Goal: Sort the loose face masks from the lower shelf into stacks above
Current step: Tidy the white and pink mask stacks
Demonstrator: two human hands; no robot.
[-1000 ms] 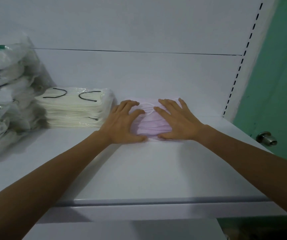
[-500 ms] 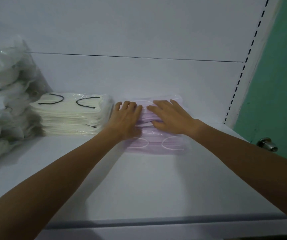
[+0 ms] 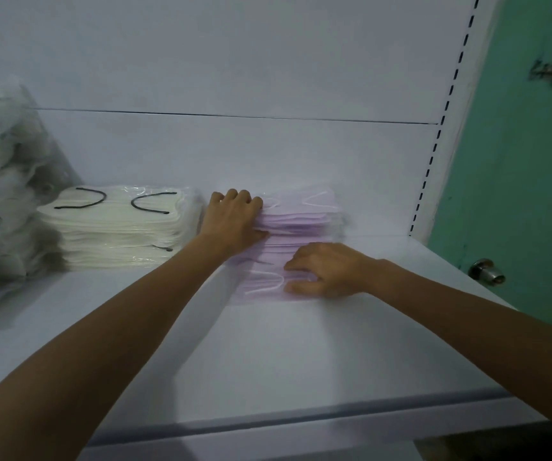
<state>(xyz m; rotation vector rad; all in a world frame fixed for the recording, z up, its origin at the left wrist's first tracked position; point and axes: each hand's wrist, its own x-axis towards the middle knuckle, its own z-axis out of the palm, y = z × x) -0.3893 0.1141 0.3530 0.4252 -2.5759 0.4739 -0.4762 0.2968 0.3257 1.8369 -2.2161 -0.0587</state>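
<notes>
The left end of the pink mask stack (image 3: 301, 216) is gripped by the left hand (image 3: 233, 221); a white mask stack (image 3: 118, 227) lies just left of that grip. Nearer pink masks (image 3: 261, 282) are pinched by the right hand (image 3: 329, 269).

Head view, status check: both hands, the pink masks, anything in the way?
Left hand grips pink masks at their left end. Right hand grips their near right edge. White mask stack sits close left, not blocking.

Head view, one camera
Looks forward and down, close over the white shelf (image 3: 301, 361) — door knob (image 3: 487, 272) at three o'clock.
</notes>
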